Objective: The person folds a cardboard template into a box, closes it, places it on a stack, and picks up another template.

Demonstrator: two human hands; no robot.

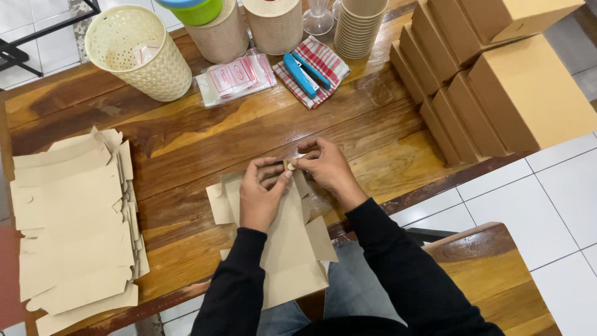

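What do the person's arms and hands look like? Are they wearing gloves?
No gloves. The left hand and right hand are both bare, with no rings or watch showing. Long black sleeves cover both arms down to the wrists. The fabric looks plain and soft, with no markings.
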